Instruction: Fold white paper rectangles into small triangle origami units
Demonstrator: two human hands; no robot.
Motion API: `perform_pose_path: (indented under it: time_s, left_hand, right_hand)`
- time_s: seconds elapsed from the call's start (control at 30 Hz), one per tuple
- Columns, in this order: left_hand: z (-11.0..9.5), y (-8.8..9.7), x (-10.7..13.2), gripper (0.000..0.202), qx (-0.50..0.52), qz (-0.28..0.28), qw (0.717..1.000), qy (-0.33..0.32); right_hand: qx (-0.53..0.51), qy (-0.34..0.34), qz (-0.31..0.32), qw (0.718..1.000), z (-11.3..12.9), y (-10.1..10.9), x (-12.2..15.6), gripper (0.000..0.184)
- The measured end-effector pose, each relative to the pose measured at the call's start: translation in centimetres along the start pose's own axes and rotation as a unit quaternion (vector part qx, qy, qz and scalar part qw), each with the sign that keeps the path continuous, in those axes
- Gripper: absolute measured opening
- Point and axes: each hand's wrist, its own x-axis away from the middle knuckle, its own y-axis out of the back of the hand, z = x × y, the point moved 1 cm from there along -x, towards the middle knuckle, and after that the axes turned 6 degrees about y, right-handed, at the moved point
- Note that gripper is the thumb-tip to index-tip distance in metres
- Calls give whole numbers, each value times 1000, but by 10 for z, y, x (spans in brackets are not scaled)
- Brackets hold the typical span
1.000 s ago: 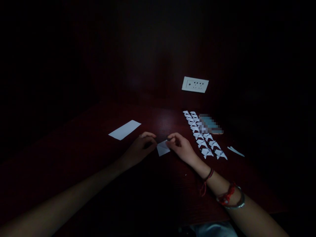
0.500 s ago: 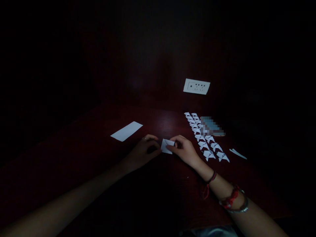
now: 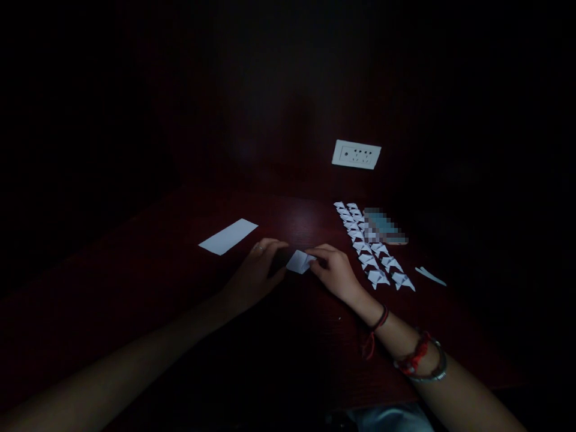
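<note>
A small folded piece of white paper point(image 3: 297, 262) lies between my two hands over the dark red table. My right hand point(image 3: 335, 270) pinches its right side between thumb and fingers. On the other side, my left hand point(image 3: 258, 273) has its thumb and fingers apart, with the tips near the paper's left corner; whether they touch it I cannot tell. A flat white paper strip point(image 3: 228, 236) rests beyond my left hand. To the right of my right hand, several small folded paper figures point(image 3: 378, 278) stand in two rows.
Beside the rows lies a phone-like flat object point(image 3: 387, 227), blurred out by pixels. Thin pale strips point(image 3: 431, 276) lie farther right on the table point(image 3: 288, 216). A white socket plate point(image 3: 356, 155) is on the wall behind. The surroundings are very dark.
The folded paper has turned and now shows a different shape. My left hand's fingers have spread away from its edge, while my right hand keeps hold. The view has shifted slightly.
</note>
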Motion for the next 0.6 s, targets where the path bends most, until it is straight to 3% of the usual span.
perform_pose_path:
  time_s: [0.07, 0.17, 0.37, 0.5, 0.6]
  left_hand:
    - [-5, 0, 1, 42, 0, 14, 1000, -21]
    - [-5, -1, 1, 33, -15, 48, 997, -53]
    - [7, -6, 1, 14, -82, 32, 994, -72]
    - [3, -8, 4, 20, -101, 92, 987, -86]
    - [2, -9, 5, 22, -116, 100, 984, -93]
  right_hand:
    - [5, 4, 6, 1000, 0, 0, 0, 34]
    - [11, 3, 10, 1000, 0, 0, -1, 33]
    - [10, -5, 6, 1000, -3, 1, 1, 18]
    - [16, -2, 3, 1000, -6, 1, 0, 10]
    - [10, -4, 22, 1000, -6, 0, 0, 12]
